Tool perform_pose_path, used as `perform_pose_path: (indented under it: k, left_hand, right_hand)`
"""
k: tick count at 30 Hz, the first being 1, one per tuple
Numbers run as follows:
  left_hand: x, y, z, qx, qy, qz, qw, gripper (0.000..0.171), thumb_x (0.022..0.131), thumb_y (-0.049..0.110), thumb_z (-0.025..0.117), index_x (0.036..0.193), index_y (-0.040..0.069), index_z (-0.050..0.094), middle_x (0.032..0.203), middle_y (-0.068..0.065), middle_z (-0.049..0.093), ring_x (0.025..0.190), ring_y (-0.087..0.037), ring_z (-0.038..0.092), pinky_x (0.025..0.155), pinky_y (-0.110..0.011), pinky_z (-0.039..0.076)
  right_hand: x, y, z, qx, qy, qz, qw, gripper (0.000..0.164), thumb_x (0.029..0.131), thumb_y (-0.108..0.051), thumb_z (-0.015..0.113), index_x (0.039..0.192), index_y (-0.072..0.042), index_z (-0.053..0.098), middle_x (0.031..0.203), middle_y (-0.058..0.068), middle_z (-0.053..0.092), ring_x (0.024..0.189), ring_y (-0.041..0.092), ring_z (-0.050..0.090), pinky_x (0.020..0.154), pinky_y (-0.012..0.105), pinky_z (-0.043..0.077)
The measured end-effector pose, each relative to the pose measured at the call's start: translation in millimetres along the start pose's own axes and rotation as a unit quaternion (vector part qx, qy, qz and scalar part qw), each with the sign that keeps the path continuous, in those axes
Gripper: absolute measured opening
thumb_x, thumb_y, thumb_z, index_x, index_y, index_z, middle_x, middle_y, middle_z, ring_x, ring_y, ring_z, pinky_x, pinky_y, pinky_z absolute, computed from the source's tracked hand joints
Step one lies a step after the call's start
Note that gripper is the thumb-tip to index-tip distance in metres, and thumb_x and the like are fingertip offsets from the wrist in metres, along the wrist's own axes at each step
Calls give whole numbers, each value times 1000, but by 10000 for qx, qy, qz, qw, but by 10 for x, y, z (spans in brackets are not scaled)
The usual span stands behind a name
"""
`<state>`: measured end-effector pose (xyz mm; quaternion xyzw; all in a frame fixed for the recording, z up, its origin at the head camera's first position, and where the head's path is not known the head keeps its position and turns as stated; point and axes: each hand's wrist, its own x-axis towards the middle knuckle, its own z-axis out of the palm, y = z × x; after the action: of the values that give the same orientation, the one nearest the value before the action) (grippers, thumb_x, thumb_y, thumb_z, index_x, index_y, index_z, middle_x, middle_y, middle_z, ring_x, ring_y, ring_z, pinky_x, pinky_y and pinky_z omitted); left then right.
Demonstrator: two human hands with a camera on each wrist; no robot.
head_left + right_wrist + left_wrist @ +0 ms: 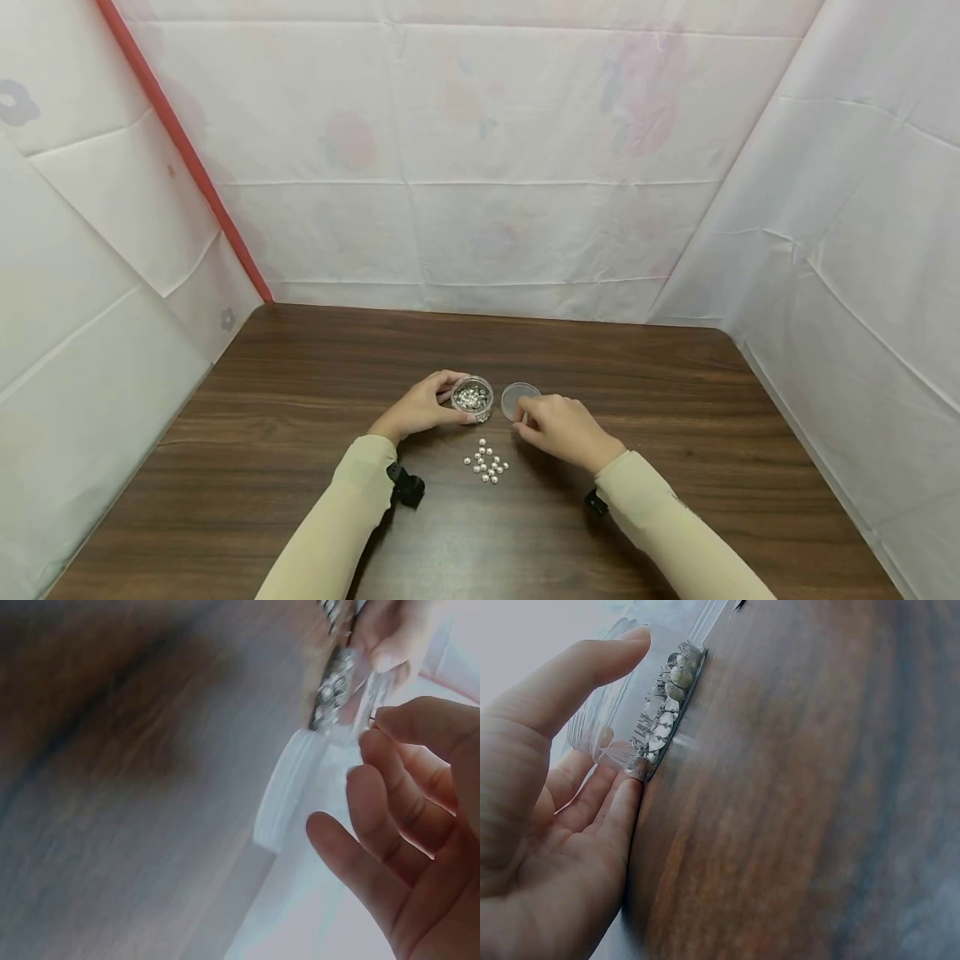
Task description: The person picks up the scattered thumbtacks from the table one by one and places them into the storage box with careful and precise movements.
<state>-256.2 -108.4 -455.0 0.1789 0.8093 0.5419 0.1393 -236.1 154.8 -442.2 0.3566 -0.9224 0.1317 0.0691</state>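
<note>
A clear round jar (491,407) stands on the table with many silver thumbtacks (472,397) inside. My left hand (420,408) holds it from the left side. In the left wrist view, the thumb lies over the jar's (600,712) threaded rim, with the other fingers beneath. My right hand (566,429) hovers by the clear lid (517,392), which lies flat right of the jar. Its thumb and index finger pinch together in the right wrist view, with a thin dark point, seemingly a thumbtack (373,717), between them. The other fingers are spread loosely.
Several loose thumbtacks (483,467) lie in a small cluster on the brown wooden table (300,500), in front of the jar and between the forearms. White patterned sheets (465,150) hang behind the table and at both sides.
</note>
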Motion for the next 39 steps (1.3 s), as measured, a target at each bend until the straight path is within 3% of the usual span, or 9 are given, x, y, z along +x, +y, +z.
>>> perform_pose_path:
  k: [10, 20, 27, 39]
  left_hand:
    - [4, -34, 13, -21, 15, 40, 10000, 70, 74, 20, 80, 133, 6, 46, 133, -16, 45, 124, -27, 41, 106, -43, 39]
    - [169, -378, 46, 9, 267, 6, 9996, 71, 66, 34, 84, 127, 21, 51, 128, -3, 48, 119, -16, 45, 103, -39, 42]
    - [169, -387, 55, 67, 281, 113, 9995, 70, 66, 39, 83, 127, 22, 51, 128, -1, 48, 118, -15, 46, 103, -39, 43]
    - [159, -384, 44, 80, 223, 14, 9997, 67, 70, 36, 81, 127, 22, 50, 135, -3, 44, 124, -18, 41, 107, -42, 38]
  right_hand:
    - [137, 76, 74, 245, -71, 186, 9995, 4, 89, -27, 62, 87, -24, 61, 66, -17, 55, 52, -3, 46, 43, 19, 44]
    - [352, 28, 81, 362, 56, 120, 9993, 4, 88, -28, 62, 87, -25, 60, 66, -17, 56, 53, -2, 48, 46, 21, 45]
    - [488, -22, 102, 484, 137, 89, 9987, 5, 90, -28, 57, 87, -25, 59, 69, -16, 58, 54, 0, 48, 45, 20, 45]
    - [666, -120, 152, 328, 180, 50, 9993, 5, 89, -27, 59, 90, -24, 62, 62, -14, 52, 46, 2, 42, 39, 22, 39]
